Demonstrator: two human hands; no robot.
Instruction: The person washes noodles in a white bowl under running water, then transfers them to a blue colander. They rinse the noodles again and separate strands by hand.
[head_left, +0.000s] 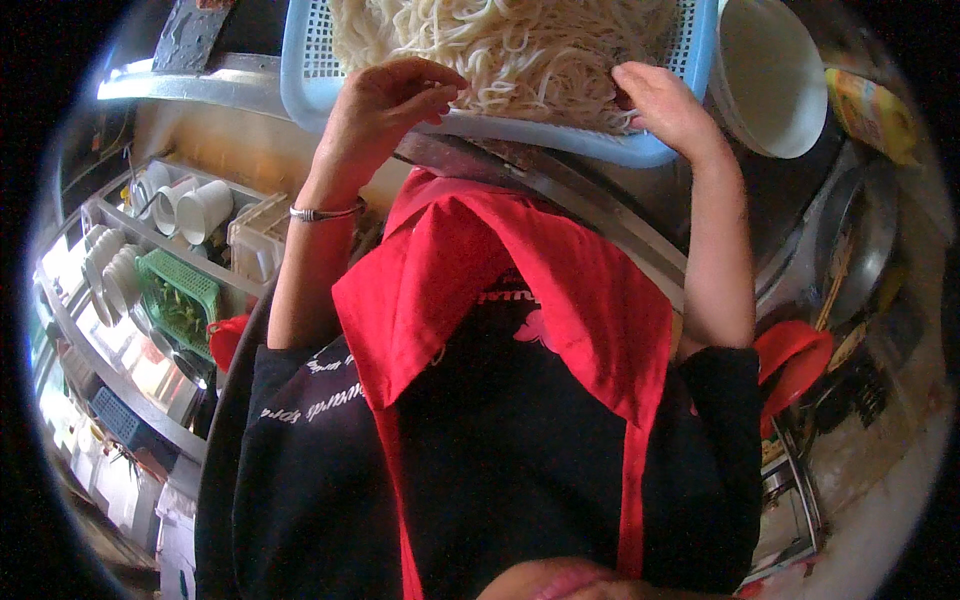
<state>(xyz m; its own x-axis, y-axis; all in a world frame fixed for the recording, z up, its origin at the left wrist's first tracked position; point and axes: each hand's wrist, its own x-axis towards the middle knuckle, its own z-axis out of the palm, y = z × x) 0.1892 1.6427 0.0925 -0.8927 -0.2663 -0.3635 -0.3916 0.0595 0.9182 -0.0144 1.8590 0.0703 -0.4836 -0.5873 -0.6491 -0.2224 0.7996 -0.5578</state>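
A blue plastic basket (517, 135) filled with pale noodles (517, 60) stands before me at the top of the view. My left hand (409, 94) is over the near left part of the basket, fingers bent and fingertips close together at the edge of the noodles; whether strands are between them I cannot tell. At the near right part, my right hand (656, 97) has its fingertips turned down beside the noodles, with a few strands by the fingers. Its grip is partly hidden.
A white bowl or tub (776, 82) touches the basket's right side, with a yellow packet (874, 112) beyond. Farther right lies a metal wok (862, 247). On the left, shelves hold white cups (204, 212), stacked bowls and a green basket (176, 292). The metal counter edge (202, 86) runs behind.
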